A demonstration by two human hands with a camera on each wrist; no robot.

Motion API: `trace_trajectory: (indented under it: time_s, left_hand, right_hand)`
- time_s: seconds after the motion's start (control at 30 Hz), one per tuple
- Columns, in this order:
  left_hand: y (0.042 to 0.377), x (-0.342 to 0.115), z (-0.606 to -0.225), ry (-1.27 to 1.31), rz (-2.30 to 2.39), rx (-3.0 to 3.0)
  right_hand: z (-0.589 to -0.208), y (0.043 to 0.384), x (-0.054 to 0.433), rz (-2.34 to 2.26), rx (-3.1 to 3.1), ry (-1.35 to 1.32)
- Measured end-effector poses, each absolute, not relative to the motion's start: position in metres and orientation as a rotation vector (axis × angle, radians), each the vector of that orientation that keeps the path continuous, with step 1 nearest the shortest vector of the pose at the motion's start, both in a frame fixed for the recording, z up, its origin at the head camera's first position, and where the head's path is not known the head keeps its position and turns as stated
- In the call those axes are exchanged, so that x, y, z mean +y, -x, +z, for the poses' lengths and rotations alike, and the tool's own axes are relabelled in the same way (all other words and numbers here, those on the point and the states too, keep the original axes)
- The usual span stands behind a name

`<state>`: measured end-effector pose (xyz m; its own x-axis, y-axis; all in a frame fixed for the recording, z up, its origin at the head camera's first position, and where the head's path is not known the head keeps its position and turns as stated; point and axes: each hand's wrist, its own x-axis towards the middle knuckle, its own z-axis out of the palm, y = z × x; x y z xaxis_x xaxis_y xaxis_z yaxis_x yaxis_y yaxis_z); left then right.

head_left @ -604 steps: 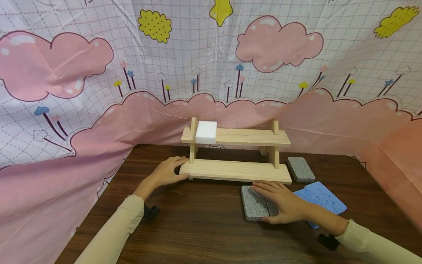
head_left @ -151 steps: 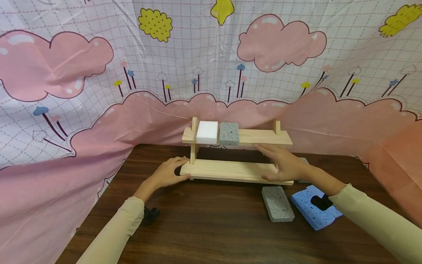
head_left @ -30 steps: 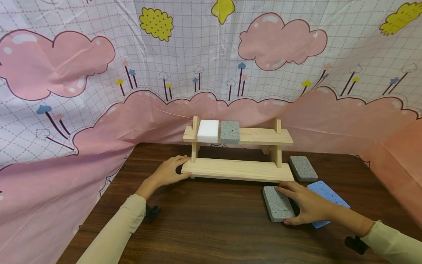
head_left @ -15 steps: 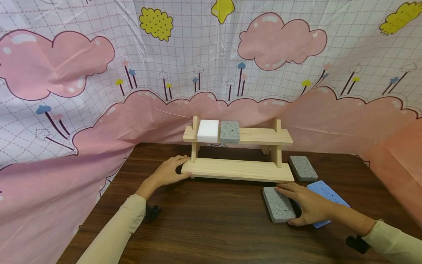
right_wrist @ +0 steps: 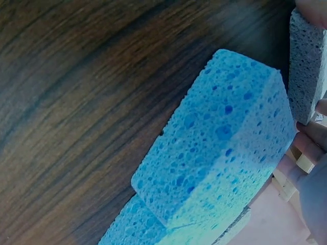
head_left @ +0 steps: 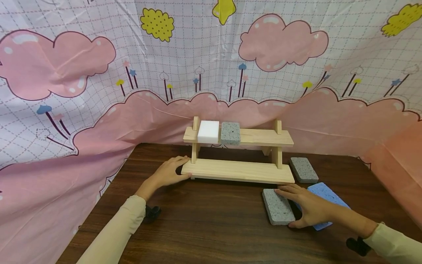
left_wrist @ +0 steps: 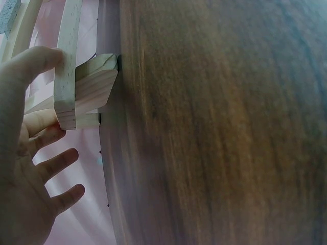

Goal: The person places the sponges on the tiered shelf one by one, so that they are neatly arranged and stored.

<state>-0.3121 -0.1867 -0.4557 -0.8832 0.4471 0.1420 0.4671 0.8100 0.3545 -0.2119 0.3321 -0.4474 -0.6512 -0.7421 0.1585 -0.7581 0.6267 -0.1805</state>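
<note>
One speckled grey block (head_left: 278, 209); rectangular

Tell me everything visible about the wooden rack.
The wooden rack stands upright on the dark table. It looks like pale unpainted wood with visible grain: two long flat boards, the upper set farther back, joined by side supports whose tips rise above the upper board. A white block and a grey block sit side by side on the upper board, toward its left end. The left hand holds the left end of the lower board.
</note>
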Motion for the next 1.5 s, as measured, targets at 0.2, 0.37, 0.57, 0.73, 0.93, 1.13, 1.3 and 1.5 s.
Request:
trace_trajectory:
  time_s: [0.2, 0.37, 0.57, 0.73, 0.93, 1.13, 1.3, 1.5]
  left_hand:
    - [0.312, -0.187, -0.456, 0.745, -0.604, -2.932]
    - [0.313, -0.187, -0.457, 0.745, -0.600, -2.929]
    - [0.314, -0.188, -0.457, 0.743, -0.598, -2.933]
    - [0.314, -0.188, -0.457, 0.745, -0.595, -2.938]
    - [0.313, -0.188, -0.456, 0.753, -0.597, -2.935]
    - [0.313, -0.187, -0.456, 0.751, -0.604, -2.934]
    - [0.313, -0.187, -0.456, 0.749, -0.599, -2.939]
    - [0.313, -0.187, -0.455, 0.740, -0.588, -2.946]
  right_hand:
    - [-0.452, 0.212, 0.331, 0.338, -2.740, -1.260]
    - [-0.452, 0.211, 0.327, 0.345, -2.734, -1.254]
    - [-0.450, 0.210, 0.324, 0.374, -2.757, -1.242]
    - [-0.450, 0.210, 0.321, 0.344, -2.745, -1.244]
    - [-0.449, 0.210, 0.315, 0.334, -2.725, -1.268]
    - [-0.449, 0.211, 0.311, 0.372, -2.744, -1.288]
    - [-0.448, 0.212, 0.307, 0.389, -2.742, -1.299]
    - [-0.446, 0.213, 0.301, 0.391, -2.711, -1.317]
